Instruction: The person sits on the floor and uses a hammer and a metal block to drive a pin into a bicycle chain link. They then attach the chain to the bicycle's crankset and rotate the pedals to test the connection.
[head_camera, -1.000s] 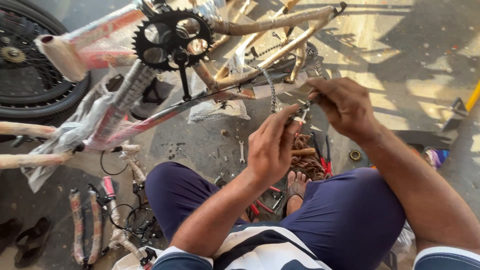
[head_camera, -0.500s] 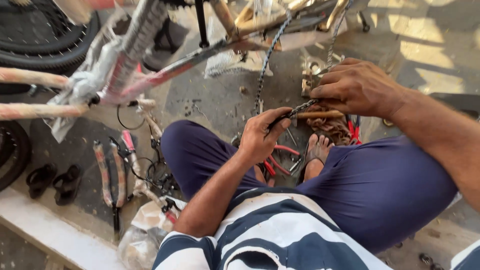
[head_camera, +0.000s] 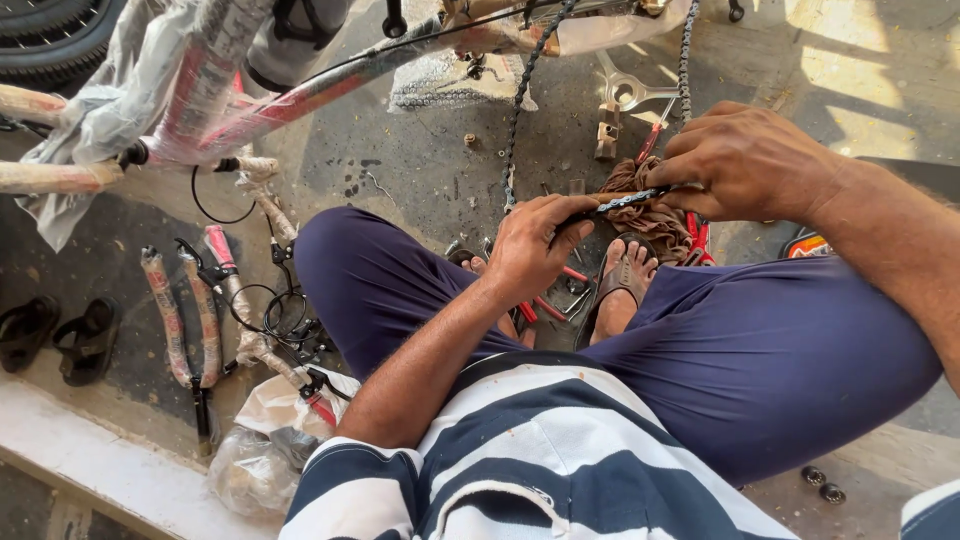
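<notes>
While both hands pinch it, the bicycle chain (head_camera: 628, 201) spans between them above the feet.
Left hand (head_camera: 528, 247) and right hand (head_camera: 745, 165) each keep a closed grip on it; a brown rag (head_camera: 655, 222) lies beneath.

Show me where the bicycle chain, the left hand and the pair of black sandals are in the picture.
bicycle chain (head_camera: 628, 201): head view, on the stretch held between the two hands.
left hand (head_camera: 535, 243): head view, on the back of the hand.
pair of black sandals (head_camera: 88, 337): head view, on the right sandal's strap.
</notes>
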